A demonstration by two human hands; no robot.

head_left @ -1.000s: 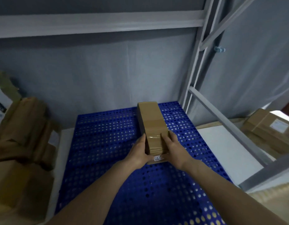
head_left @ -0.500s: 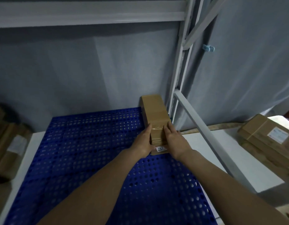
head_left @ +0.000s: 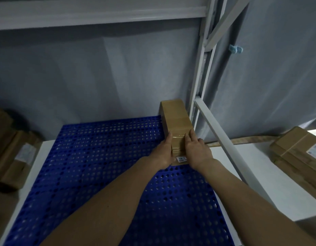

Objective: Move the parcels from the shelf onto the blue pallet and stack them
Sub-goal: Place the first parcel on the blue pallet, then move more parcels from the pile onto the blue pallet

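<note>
A long, narrow brown cardboard parcel (head_left: 176,119) lies at the far right corner of the perforated blue pallet (head_left: 100,157), its length running away from me toward the grey wall. A small white label shows on its near end. My left hand (head_left: 164,153) grips the parcel's near left side. My right hand (head_left: 196,151) presses on its near right side and top. Both forearms reach in from the bottom of the view.
A grey metal shelf post (head_left: 200,89) and slanted brace (head_left: 230,148) stand just right of the parcel. More brown parcels (head_left: 299,157) lie at the right on a white surface, others (head_left: 13,151) at the left. A shelf beam (head_left: 100,15) crosses overhead.
The parcel has moved from the pallet's middle to its far right corner, held in both hands. The view has swung right, so the left parcels sit nearer the edge.
</note>
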